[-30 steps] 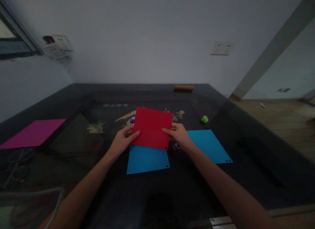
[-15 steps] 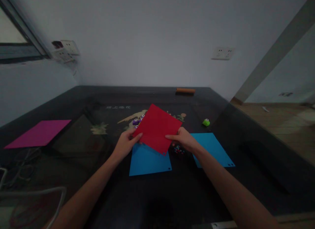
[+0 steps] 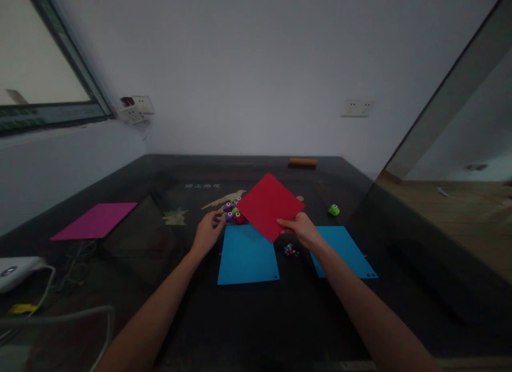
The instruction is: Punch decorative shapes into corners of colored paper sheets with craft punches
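A square red sheet of paper is held up by its right-hand lower edge in my right hand, thumb on top. My left hand is off the sheet, fingers apart and slightly curled, beside a cluster of small toys with big eyes. Among them are a purple toy and a red toy; the red sheet may hide others. Below lies a blue sheet with a dark dot in its corner. Right of it sits a little pile of coloured beads, close to my right hand.
A second blue sheet with two dots lies under my right forearm. Beyond it stands a green toy. A magenta sheet is at the left, a brown roll at the table's back edge. A white device with a cable is front left.
My left hand has let go of the red sheet and moved to the toys. The right hand keeps the sheet, now further from the left hand. The camera view has tilted up.
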The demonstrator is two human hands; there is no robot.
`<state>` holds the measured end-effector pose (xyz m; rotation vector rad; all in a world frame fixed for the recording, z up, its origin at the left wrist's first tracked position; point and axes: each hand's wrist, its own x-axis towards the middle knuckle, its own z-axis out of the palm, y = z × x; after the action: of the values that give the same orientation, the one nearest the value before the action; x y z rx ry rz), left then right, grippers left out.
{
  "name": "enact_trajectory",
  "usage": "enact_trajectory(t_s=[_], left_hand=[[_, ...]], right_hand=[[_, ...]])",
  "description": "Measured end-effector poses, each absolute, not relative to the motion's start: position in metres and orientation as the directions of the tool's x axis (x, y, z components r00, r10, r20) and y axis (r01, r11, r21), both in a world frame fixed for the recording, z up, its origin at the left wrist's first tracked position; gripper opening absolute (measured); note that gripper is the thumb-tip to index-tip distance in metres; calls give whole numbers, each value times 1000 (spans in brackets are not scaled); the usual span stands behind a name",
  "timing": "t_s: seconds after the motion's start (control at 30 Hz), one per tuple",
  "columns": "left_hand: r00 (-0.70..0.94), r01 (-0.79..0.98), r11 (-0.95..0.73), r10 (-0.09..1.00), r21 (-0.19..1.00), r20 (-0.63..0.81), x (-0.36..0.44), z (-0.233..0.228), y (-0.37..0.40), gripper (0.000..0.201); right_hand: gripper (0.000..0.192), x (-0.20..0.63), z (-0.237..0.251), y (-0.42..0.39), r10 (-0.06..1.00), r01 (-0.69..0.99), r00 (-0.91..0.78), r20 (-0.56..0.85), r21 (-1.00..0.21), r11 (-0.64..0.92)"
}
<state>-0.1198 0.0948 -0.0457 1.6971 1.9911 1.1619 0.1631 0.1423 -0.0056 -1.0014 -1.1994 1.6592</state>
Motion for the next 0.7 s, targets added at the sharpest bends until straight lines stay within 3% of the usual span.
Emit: enact_trajectory(t_s=[0.37, 0.57, 0.7], left_hand=[[-162, 889, 29, 953, 457, 255, -107, -35, 106, 34], [-248, 881, 98, 929, 463, 275, -111, -21, 95, 28], [-269, 824, 82, 928, 560, 260, -88, -5, 89, 36]], right_hand=[[33, 198, 10, 134, 958, -186, -264, -108, -969, -161], [33, 212, -2, 133, 971, -232, -184, -152, -953, -193], [37, 214, 1, 133, 975, -260, -166, -146, -948, -186]])
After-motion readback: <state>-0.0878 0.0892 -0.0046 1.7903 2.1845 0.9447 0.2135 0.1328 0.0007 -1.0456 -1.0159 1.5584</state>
